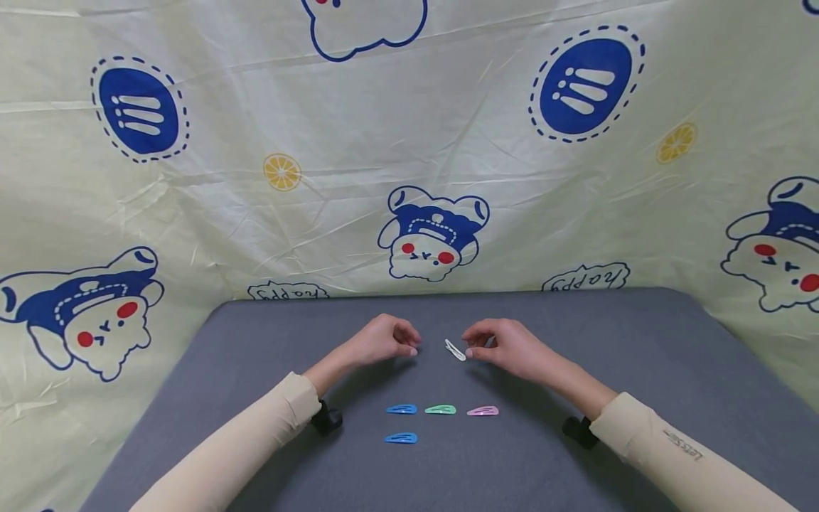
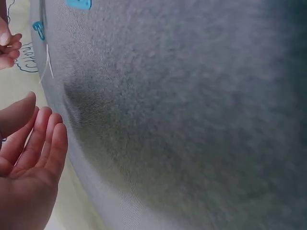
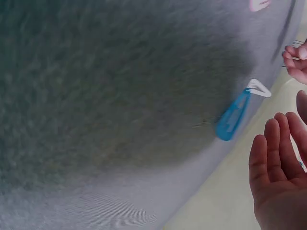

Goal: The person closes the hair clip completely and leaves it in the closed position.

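Cream cloth (image 1: 358, 121) hangs behind the grey desk (image 1: 550, 469). Here's the left hand (image 1: 385, 337), fingers loosely parted, holding nothing! The right hand (image 1: 508, 347), likewise relaxed, empty. Near side: a blue clip (image 1: 402, 409), green clip (image 1: 441, 409) and pink clip (image 1: 483, 411) in a row (a second blue clip (image 1: 401, 438) nearer still). Between the hands, closer to the right: the unclasped clip (image 1: 456, 350)!
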A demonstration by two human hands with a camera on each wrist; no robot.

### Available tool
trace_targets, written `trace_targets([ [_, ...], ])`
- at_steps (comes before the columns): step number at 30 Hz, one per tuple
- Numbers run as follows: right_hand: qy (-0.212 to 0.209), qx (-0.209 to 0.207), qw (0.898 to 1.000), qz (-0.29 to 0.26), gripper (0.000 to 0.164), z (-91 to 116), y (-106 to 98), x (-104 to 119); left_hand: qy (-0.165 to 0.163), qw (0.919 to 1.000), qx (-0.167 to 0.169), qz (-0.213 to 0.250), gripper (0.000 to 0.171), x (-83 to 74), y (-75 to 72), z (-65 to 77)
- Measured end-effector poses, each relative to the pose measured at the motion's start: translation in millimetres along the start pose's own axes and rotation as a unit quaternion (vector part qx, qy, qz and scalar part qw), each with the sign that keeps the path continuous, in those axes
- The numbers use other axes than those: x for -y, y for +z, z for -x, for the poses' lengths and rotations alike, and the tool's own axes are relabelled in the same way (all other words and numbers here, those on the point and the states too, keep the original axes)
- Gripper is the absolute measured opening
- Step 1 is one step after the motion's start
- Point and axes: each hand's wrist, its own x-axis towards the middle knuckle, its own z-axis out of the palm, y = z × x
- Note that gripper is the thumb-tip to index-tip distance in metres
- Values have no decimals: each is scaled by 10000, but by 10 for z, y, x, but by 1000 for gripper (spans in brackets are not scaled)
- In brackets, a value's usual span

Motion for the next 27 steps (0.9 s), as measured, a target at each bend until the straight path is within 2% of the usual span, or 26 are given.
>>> trace_targets([
  [6, 137, 341, 9993, 42, 26, -112, 57, -137, -200, 9993, 138, 295, 20, 56, 56, -108],
  [11, 341, 544, 9979, -110, 26, -184, 92, -195, -418, 9964, 108, 727, 17, 106, 91, -171],
  [15, 377, 570, 9975, -171, 26, -238, 131, -237, -524, 9941, 136, 939, 19, 121, 93, -189],
  [27, 257, 454, 9985, -158, 21, -294, 204, -309, -508, 9929, 267, 1046, 21, 119, 76, -182],
])
